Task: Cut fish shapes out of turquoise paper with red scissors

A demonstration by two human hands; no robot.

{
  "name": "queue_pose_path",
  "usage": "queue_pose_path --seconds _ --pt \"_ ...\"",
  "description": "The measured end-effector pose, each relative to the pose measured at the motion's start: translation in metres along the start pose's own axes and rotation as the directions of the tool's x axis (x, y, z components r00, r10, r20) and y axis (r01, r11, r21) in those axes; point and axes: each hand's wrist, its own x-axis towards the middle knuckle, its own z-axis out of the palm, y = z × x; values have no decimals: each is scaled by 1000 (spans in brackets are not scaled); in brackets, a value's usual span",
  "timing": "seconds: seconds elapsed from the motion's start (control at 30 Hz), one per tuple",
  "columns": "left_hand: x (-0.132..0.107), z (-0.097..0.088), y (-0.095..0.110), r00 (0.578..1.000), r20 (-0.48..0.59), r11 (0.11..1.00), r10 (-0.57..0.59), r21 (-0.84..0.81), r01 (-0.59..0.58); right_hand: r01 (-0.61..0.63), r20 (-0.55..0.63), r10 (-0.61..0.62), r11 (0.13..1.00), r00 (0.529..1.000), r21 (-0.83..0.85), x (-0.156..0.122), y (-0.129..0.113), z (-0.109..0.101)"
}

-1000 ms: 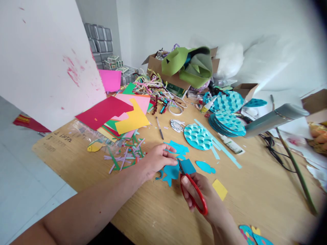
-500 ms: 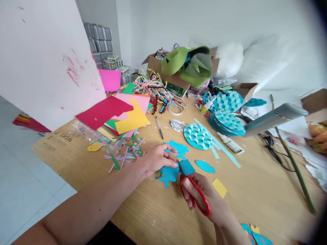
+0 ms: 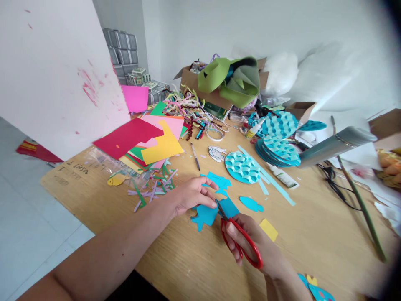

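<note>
My left hand (image 3: pixel 196 194) pinches a piece of blue paper (image 3: pixel 206 215) with a notched, tail-like end hanging toward me. In my right hand (image 3: pixel 247 238) are red-handled scissors (image 3: pixel 242 239), their blades pointing up-left at the edge of the paper beside my left fingertips. A squarish blue paper part (image 3: pixel 229 207) lies just beyond the blades. Blue paper scraps (image 3: pixel 219 180) rest on the table past my left fingers. To the right lies a blue fish-shaped cutout (image 3: pixel 251 204), with a yellow paper piece (image 3: pixel 268 229) nearer my right wrist.
A disc with wavy pale-blue strips (image 3: pixel 242 167) lies ahead, near a pen (image 3: pixel 195 156) and a glue bottle (image 3: pixel 283 176). Coloured paper sheets (image 3: pixel 128 136) and thin offcuts (image 3: pixel 153 190) cover the left. A grey-green flask (image 3: pixel 338 146) stands at the right.
The scissors' handles have spread wider and shifted slightly right and down. The held blue paper has turned a little, its tail end swinging left.
</note>
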Motion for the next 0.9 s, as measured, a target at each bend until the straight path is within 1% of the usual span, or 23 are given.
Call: queue_pose_path --seconds 0.23,0.57,0.9 --pt "1 0 -1 1000 4 1000 4 -9 -4 24 17 -24 1000 1000 -6 0 2 -1" --pt "0 0 0 1000 -2 1000 5 -17 -5 34 -6 -34 999 999 9 0 5 0" --pt "1 -1 0 1000 14 1000 14 -8 -14 37 -14 -37 999 999 -5 -1 5 1"
